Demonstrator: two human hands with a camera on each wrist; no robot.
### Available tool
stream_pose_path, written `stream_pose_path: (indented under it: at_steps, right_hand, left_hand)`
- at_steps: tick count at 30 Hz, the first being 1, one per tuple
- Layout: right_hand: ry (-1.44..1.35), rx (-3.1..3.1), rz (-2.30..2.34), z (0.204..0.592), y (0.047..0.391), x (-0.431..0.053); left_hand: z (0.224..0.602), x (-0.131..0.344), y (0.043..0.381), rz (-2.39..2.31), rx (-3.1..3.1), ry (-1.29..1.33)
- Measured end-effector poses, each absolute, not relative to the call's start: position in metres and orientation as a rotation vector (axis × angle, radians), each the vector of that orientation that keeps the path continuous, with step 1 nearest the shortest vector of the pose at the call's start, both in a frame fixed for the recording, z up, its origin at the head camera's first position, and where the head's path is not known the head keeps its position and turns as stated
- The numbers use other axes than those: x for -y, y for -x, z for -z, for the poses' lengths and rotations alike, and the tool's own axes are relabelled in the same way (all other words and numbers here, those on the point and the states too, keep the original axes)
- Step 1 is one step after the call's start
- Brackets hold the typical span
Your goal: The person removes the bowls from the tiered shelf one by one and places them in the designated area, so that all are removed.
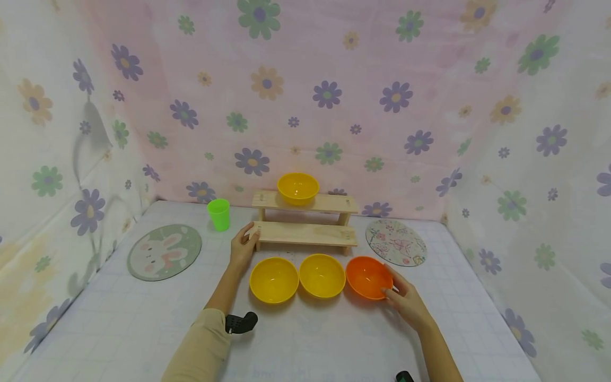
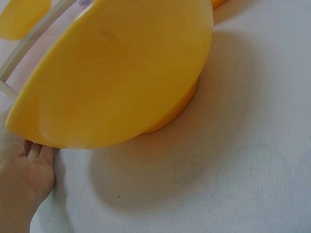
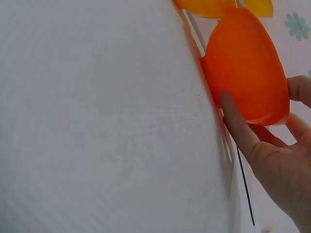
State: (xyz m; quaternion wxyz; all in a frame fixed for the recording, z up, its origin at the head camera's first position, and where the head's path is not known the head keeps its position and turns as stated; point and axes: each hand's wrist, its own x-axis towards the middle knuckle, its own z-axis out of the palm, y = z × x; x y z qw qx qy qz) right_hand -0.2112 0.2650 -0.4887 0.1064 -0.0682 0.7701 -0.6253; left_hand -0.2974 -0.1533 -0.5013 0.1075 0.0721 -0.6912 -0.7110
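The right hand (image 1: 407,303) pinches the right side of the orange bowl (image 1: 368,277), right of 2 yellow bowls (image 1: 322,275). Likely light, stiff and slick, it should hold best by its rim. The left hand (image 1: 242,249) touches the wooden shelf (image 1: 305,233); whether gripping, I cannot tell.

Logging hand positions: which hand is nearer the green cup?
Left. The left hand, at the left end of the wooden stand, is just front-right of the green cup; the right hand is farther right, gripping the orange bowl.
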Motion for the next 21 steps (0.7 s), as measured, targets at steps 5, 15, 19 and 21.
stream_pose_path:
  at_steps: [5,15,19,21]
  right_hand:
    - [0.2,-2.185,1.896,0.491,0.212,-0.266]
    - [0.172,-2.364,1.745,0.486,0.214,-0.27]
    - [0.162,-2.442,1.759,0.478,0.22,-0.272]
    - [0.155,-2.492,1.774,0.471,0.226,-0.271]
  left_hand:
    - [0.501,0.153,0.297,2.091,2.033,-0.22]
    - [0.503,0.153,0.297,2.104,2.031,-0.232]
    - [0.503,0.153,0.298,2.107,2.033,-0.232]
    - [0.503,0.153,0.298,2.107,2.032,-0.228]
